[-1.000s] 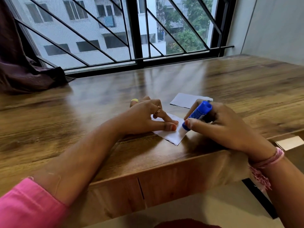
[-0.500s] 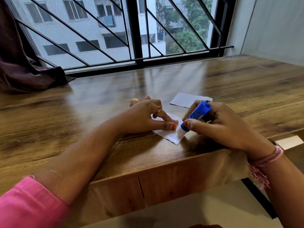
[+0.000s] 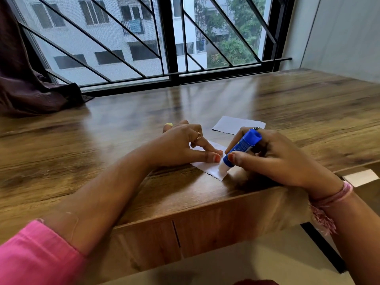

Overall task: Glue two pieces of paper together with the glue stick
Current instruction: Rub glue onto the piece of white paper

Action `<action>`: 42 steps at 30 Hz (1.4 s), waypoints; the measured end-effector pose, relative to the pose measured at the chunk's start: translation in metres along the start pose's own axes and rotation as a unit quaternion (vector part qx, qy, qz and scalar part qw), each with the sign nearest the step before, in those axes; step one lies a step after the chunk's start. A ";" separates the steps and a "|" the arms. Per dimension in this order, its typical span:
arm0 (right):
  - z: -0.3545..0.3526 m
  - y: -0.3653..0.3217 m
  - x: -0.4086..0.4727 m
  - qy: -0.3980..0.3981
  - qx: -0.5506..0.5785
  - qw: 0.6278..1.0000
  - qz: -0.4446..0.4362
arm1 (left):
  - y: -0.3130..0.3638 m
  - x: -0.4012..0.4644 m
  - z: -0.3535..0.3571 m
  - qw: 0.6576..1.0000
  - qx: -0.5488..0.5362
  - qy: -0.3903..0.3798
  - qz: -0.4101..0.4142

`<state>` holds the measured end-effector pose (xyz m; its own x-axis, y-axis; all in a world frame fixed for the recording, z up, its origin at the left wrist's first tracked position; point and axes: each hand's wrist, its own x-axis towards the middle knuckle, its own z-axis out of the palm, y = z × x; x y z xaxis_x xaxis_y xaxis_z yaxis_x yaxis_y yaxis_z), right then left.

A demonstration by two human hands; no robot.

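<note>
A small white paper point(image 3: 209, 168) lies near the front edge of the wooden table point(image 3: 123, 145). My left hand point(image 3: 181, 145) presses it flat with thumb and forefinger; a yellow thing point(image 3: 168, 124), perhaps the glue cap, peeks out behind this hand. My right hand point(image 3: 273, 159) grips the blue glue stick point(image 3: 243, 146), tilted, with its white tip on the paper's right end. A second white paper point(image 3: 236, 124) lies flat just behind both hands, partly hidden by my right hand.
A barred window point(image 3: 168, 38) runs along the table's far edge. Dark cloth point(image 3: 30, 89) is bunched at the far left. A pale card-like piece point(image 3: 359, 177) sits lower right, beyond the table's corner.
The glue stick's tip has slid slightly across the paper's right end, first up-left and then back down toward the near corner. My left hand has stayed in place.
</note>
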<state>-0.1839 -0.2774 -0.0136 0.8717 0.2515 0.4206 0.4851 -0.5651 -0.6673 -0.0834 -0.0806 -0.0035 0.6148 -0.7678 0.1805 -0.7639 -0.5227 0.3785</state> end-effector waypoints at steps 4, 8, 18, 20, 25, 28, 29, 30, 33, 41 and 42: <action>0.000 0.000 0.000 -0.018 0.008 1.000 -0.004 | 0.000 0.000 0.000 1.000 0.003 0.000 0.001; 0.000 0.001 0.001 -0.012 0.009 1.000 0.003 | 0.001 -0.001 -0.001 1.000 0.006 -0.001 0.000; 0.001 -0.001 0.000 -0.017 0.014 1.000 -0.005 | 0.000 -0.001 -0.001 1.000 0.004 -0.002 0.001; 0.000 0.001 0.001 0.004 0.020 1.000 -0.001 | 0.000 0.000 -0.001 1.000 0.006 -0.002 -0.001; 0.001 0.000 0.001 0.015 0.001 1.000 0.000 | 0.001 0.000 -0.001 1.000 0.010 -0.001 -0.008; 0.000 0.002 0.002 0.036 0.016 0.999 0.012 | 0.002 0.000 -0.002 1.000 0.011 -0.003 -0.009; 0.000 0.003 0.002 0.042 0.021 0.999 0.015 | 0.003 0.000 -0.002 1.000 0.012 -0.003 -0.008; 0.000 0.003 0.002 0.040 0.021 0.999 0.012 | 0.003 0.000 -0.001 1.000 0.013 -0.005 -0.008; 0.000 0.003 0.002 0.024 0.016 1.000 0.008 | 0.002 -0.001 -0.001 1.000 0.014 -0.008 -0.007; -0.004 0.016 0.004 0.133 0.143 0.978 0.069 | 0.000 0.000 -0.001 1.000 0.009 -0.003 -0.010; -0.006 0.017 0.005 0.156 0.199 0.964 0.085 | 0.000 -0.001 -0.001 1.000 0.007 -0.002 -0.010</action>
<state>-0.1720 -0.2902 -0.0194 0.9080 -0.1012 0.4066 0.3790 -0.2154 -0.9000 -0.0837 -0.0799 -0.0030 0.6291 -0.7588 0.1688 -0.7539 -0.5428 0.3700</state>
